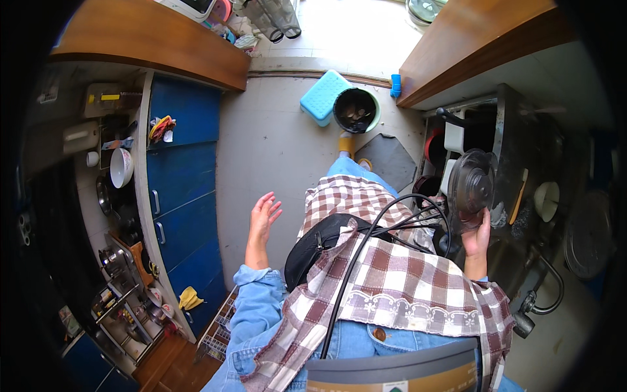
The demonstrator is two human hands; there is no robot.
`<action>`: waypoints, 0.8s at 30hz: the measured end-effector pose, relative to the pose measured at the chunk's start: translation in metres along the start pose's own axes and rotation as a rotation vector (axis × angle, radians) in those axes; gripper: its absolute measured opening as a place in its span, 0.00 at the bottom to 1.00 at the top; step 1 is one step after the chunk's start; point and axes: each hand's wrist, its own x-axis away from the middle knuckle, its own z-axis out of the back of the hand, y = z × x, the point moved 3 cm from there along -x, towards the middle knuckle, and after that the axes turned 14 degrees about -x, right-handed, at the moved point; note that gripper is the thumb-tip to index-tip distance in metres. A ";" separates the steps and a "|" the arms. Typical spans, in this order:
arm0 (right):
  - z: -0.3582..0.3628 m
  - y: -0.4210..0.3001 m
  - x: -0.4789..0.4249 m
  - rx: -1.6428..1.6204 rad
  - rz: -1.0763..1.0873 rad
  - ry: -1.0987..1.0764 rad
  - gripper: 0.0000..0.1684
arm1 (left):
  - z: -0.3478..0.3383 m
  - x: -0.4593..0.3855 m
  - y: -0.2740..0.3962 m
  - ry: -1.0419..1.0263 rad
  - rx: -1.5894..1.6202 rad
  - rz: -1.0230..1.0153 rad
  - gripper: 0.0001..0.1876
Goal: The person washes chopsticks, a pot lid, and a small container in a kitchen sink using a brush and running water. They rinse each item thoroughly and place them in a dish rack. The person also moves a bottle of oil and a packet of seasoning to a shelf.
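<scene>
My right hand (pixel 476 237) grips the near edge of a round transparent lid (pixel 471 183), tilted on its side beside the sink counter. Whether it is one lid or several nested ones cannot be told. Under and behind it, white containers (pixel 454 137) and a red pot (pixel 433 147) partly show on the counter side. A toothbrush-like brush (pixel 518 197) and a pale green bowl (pixel 546 201) lie beyond the lid. My left hand (pixel 263 218) hangs in the air over the floor, fingers apart, touching nothing.
Ahead on the floor stand a light-blue stool (pixel 325 95) and a bin (pixel 374 115) lined with a black bag. The sink (pixel 504 264) and its tap (pixel 548 294) are at right. Blue cabinets (pixel 183 171) line the left, below a counter with a white bowl (pixel 121 167).
</scene>
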 end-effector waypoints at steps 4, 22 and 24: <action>-0.008 0.008 -0.014 0.012 -0.003 -0.024 0.22 | 0.008 0.003 0.001 0.028 -0.017 0.019 0.18; -0.060 0.081 0.012 0.012 -0.010 -0.098 0.20 | 0.120 -0.023 0.004 0.140 0.035 -0.005 0.17; -0.067 0.096 0.013 0.000 -0.057 -0.166 0.20 | 0.134 -0.019 -0.009 0.116 0.048 0.038 0.17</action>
